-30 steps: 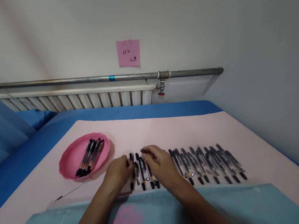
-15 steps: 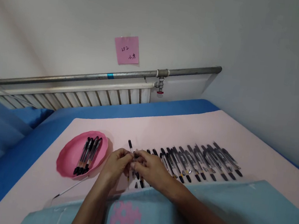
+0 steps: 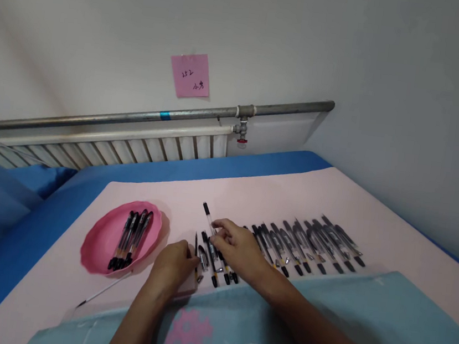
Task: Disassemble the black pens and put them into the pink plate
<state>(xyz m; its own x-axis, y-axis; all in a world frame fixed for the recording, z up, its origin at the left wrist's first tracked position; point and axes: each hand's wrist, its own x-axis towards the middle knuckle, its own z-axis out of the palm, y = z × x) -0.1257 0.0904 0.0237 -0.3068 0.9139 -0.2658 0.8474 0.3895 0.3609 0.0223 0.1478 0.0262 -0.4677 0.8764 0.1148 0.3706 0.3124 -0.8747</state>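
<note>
My right hand [image 3: 240, 249] pinches a clear pen barrel with a black end [image 3: 208, 219], which sticks up and away from the fingers. My left hand [image 3: 171, 268] rests on the pink sheet [image 3: 251, 197], its fingers closed on a thin black part [image 3: 196, 245] beside several loose pen pieces [image 3: 214, 262]. A long row of black pens [image 3: 308, 242] lies to the right of both hands. To the left stands a pink bowl [image 3: 99, 245] holding several black pens [image 3: 132, 232].
A thin pen refill [image 3: 104, 290] lies on the sheet below the bowl. A light blue cloth [image 3: 319, 328] covers the near edge. Behind are a blue mattress [image 3: 213, 167], a radiator with a grey pipe [image 3: 135, 118], and a pink note [image 3: 190, 75] on the wall.
Half a second ago both hands met over one pen. They have since parted: the right hand keeps the barrel, the left has dropped to the sheet with a thin part.
</note>
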